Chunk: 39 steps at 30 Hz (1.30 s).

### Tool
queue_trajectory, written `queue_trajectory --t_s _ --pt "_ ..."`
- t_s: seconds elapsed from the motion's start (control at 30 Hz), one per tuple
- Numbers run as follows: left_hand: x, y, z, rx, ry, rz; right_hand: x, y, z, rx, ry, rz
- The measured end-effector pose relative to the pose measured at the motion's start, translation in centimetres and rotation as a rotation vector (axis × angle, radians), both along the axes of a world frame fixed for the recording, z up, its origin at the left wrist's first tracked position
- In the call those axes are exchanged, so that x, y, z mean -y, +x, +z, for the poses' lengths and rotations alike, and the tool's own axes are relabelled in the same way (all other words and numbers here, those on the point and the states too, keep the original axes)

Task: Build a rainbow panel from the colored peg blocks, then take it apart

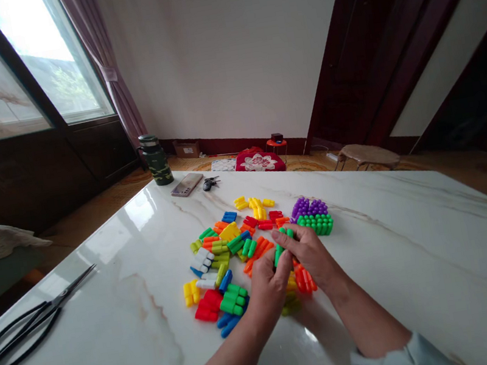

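Note:
Both my hands meet over a pile of bright plastic bullet-shaped blocks on a white marble table. My left hand is closed round the lower end of a green block. My right hand pinches the upper end of the same green piece. Just beyond my fingers lies a joined slab of purple and green blocks. Red and orange blocks show under my right palm.
Large black scissors lie at the table's left edge. At the far edge stand a camouflage flask, a phone and keys. Stools and a red cushion are on the floor beyond.

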<state>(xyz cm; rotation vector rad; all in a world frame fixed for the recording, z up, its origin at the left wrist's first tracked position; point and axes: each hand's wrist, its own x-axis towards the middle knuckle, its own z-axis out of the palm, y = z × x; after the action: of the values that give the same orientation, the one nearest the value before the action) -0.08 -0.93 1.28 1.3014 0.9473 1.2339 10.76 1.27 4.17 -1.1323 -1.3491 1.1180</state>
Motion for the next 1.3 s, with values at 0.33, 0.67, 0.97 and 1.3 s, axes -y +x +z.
queue_trajectory --t_s 0.33,0.67,0.97,1.3 --pt "1.6 0.0 0.5 -0.198 0.286 0.168 -2.2 2.9 0.8 -0.364 0.096 -0.724" --pt "-1.4 -1.0 -1.3 -0.157 0.111 0.373 -1.7 0.8 -2.1 0.017 0.011 -0.166" --pt "-1.1 -1.0 -1.1 -0.156 0.241 0.584 -1.1 6.3 -1.1 0.739 0.017 -0.396" --pt "0.5 -0.8 -0.7 -0.790 0.513 0.071 1.1 7.3 -0.8 1.077 -0.180 0.045"
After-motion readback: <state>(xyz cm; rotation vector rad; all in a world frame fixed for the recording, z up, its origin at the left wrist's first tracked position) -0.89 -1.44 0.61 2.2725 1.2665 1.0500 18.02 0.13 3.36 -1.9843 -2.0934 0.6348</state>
